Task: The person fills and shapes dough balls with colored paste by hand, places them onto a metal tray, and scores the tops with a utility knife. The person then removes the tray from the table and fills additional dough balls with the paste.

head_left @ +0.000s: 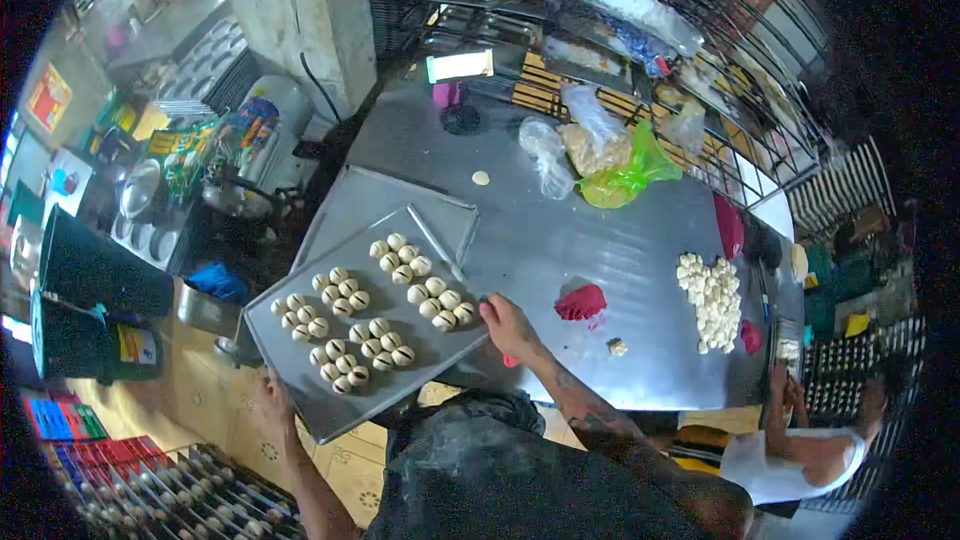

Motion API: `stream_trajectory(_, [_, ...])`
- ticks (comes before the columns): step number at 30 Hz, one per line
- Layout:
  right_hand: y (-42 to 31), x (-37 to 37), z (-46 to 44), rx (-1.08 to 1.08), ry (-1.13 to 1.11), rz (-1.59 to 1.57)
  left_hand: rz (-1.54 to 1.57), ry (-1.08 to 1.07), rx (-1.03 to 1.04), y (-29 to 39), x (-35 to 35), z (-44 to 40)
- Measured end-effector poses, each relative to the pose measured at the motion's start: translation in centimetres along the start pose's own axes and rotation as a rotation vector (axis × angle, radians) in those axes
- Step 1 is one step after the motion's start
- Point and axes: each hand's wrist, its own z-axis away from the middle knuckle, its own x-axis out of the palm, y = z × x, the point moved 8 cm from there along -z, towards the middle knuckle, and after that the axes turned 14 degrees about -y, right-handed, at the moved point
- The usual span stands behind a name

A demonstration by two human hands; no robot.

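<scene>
A metal baking tray (310, 410) is tilted in front of me, its far part over another flat tray (350, 200) on the table. Several clusters of small, round, pale dough balls (340, 292) with dark slits sit on it. My right hand (507, 328) is closed on the tray's right edge. A small red thing (511, 361) shows just below that hand; I cannot make out what it is. My left hand (272, 398) is at the tray's left edge, its fingers partly hidden by the tray, and appears to grip it.
The metal table (520, 250) bears a dark pink lump (581, 302), a pile of pale dough pieces (710, 302) and plastic bags (600, 155). A person in a white top (805, 465) is at the right. Racks (180, 500) stand at lower left, dark bins (95, 340) at left.
</scene>
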Motion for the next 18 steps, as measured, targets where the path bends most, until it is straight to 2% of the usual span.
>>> stream_trajectory(2, [-1.4, 0.1, 1.0, -0.007, 0.073, 0.099, 0.153, -0.067, 0.156, 0.9, 0.0, 0.1])
stream_trajectory(4, [-1.9, 1.3, 2.6, 0.060, 0.065, 0.049, 0.233, -0.106, 0.239, 0.2, -0.6, -1.2])
stream_trajectory(7, [-1.8, 3.8, 4.0, 0.194, 0.033, -0.054, 0.201, -0.217, -0.043, -5.1, -0.4, -4.1])
stream_trajectory(11, [-2.7, 3.9, 3.0, 0.150, 0.068, -0.084, 0.305, -0.184, -0.008, -5.9, -2.2, -1.4])
stream_trajectory(12, [-3.3, 3.5, 1.2, 0.164, 0.017, -0.090, 0.307, -0.172, -0.003, -6.4, -2.0, 0.0])
stream_trajectory(13, [-4.2, 3.0, -0.9, 0.173, -0.035, -0.095, 0.462, -0.152, -0.004, -7.5, -1.3, 2.0])
stream_trajectory(15, [-6.6, 1.0, -4.4, 0.050, 0.092, -0.089, 0.885, -0.120, -0.064, -9.3, 1.6, 6.5])
stream_trajectory(16, [-7.6, 0.2, -6.0, 0.040, 0.085, -0.092, 1.153, -0.108, -0.126, -9.5, 3.9, 9.0])
stream_trajectory(18, [-10.7, -1.6, -7.0, -0.072, 0.138, -0.036, 1.180, -0.020, -0.151, -5.5, 6.1, 14.8])
